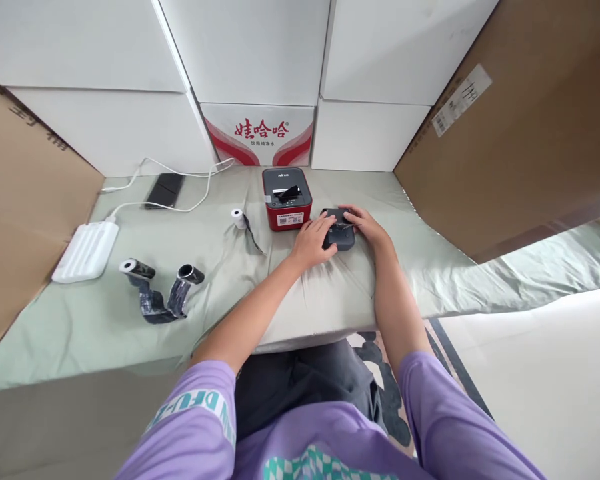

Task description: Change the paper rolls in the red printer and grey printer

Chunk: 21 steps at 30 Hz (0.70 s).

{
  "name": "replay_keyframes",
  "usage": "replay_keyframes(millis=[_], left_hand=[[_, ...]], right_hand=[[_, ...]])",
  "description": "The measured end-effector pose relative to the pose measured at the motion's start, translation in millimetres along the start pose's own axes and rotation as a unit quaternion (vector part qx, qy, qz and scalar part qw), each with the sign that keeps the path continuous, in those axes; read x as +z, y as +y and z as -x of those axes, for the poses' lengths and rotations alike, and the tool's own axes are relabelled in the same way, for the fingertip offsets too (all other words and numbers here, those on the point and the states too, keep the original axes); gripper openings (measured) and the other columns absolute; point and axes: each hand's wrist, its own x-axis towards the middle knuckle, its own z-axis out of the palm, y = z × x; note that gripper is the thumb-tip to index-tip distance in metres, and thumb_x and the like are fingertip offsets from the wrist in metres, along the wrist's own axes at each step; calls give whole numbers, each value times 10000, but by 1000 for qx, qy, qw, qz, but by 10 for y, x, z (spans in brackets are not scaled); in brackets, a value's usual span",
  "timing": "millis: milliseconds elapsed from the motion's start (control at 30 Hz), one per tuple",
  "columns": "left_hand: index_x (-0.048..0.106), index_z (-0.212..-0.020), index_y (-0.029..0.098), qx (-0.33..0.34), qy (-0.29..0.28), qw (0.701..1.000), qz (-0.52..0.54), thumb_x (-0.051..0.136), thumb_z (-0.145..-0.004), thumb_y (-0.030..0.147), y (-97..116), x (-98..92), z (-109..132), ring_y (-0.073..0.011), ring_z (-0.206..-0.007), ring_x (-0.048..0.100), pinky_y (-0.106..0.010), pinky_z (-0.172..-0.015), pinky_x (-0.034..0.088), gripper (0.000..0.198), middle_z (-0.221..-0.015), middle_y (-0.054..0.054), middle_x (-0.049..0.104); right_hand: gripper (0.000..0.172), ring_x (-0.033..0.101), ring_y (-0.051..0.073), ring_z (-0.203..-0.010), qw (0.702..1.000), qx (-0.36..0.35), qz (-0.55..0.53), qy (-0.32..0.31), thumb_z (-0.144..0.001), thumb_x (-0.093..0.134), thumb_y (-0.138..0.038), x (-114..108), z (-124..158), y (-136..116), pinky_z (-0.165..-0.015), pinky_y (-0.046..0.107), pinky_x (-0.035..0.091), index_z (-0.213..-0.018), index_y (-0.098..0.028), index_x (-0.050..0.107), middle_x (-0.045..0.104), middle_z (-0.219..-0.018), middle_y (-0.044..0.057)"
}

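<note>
A small dark grey printer (pixel 341 237) with rounded corners lies on the cloth-covered table, just right of the red and black label printer (pixel 287 203). My left hand (pixel 314 240) grips its left side, fingers over the top and thumb near the front edge. From the right, my right hand (pixel 364 223) holds its back right part with curled fingers. A thin dark strip shows across the top between the hands; my fingers partly hide the device. Left of the red printer, a small white-cored roll (pixel 239 218) trails a dark strip.
Two ribbon rolls (pixel 164 293) joined by crumpled black film lie on the left. Behind them are a white power bank (pixel 87 251) with a cable and a black phone (pixel 165 191). White boxes (pixel 257 50) line the back; cardboard (pixel 525 127) stands at both sides.
</note>
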Motion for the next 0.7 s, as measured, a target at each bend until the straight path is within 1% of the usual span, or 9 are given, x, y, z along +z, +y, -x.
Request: replay_keyframes(millis=[67,167,233,300,400,467,567,633,700], left_hand=[[468,-1480,189,-2,4,1000,8,588,-855,269,-14,-2,4,-258,-1511,404,-432,-1216,324,642,-1546,-125,531],[462,-1484,194,-3,5,1000,15,580,-864,270,-31,-7,5,-262,-1506,409,-441,-1205,345,635,-1545,-124,533],[469,-1476,194,-2,9,1000,17,589,-861,272,-37,-10,5,-270,-1502,411,-449,-1199,358,632,-1555,-122,521],[487,-1456,189,0,19,1000,21,605,-851,272,-41,-10,8,-280,-1483,431,-451,-1192,374,621,-1564,-125,509],[534,-1391,179,18,52,998,25,595,-851,251,-46,-9,21,-280,-1421,490,-441,-1162,407,549,-1519,-136,549],[579,-1313,184,26,97,995,14,571,-858,226,-54,-22,31,-277,-1367,526,-440,-1145,412,456,-1439,-132,610],[625,-1166,208,-2,203,979,-7,559,-862,203,-87,-111,21,-286,-1292,554,-463,-1133,401,311,-1314,-118,670],[616,-1114,222,-35,279,960,1,554,-870,197,-147,-243,-19,-281,-1269,558,-467,-1130,399,253,-1277,-112,670],[587,-1120,228,-82,339,937,27,535,-883,188,-268,-426,-95,-263,-1250,566,-453,-1122,413,246,-1269,-109,649]], right_hand=[[449,513,120,-673,1000,6,-29,6,-827,643,-463,-1,19,1,-554,241,412,-1219,-249,691,647,-918,16],[447,510,111,-647,999,9,-45,11,-783,672,-409,-9,17,4,-546,242,410,-1198,-247,706,651,-903,7],[446,481,100,-588,999,10,-47,22,-774,687,-411,-2,2,13,-530,245,399,-1181,-231,713,616,-795,-7],[416,451,100,-533,998,6,-46,50,-784,685,-440,19,-18,33,-517,256,392,-1128,-210,727,537,-659,-24],[405,443,113,-503,993,-15,-40,106,-786,677,-508,58,-52,80,-484,274,383,-1044,-200,731,501,-604,-21],[438,449,118,-499,991,-25,-41,129,-780,671,-562,76,-76,117,-458,278,377,-1025,-202,722,539,-629,-5],[467,464,108,-502,988,-30,-60,142,-752,690,-603,84,-109,155,-424,273,367,-992,-203,706,627,-746,26],[471,474,98,-507,986,-35,-76,145,-731,711,-609,81,-124,162,-405,269,360,-968,-203,694,669,-863,48],[481,481,94,-516,985,-34,-86,145,-721,721,-620,76,-135,158,-395,264,356,-961,-205,685,684,-937,61]])
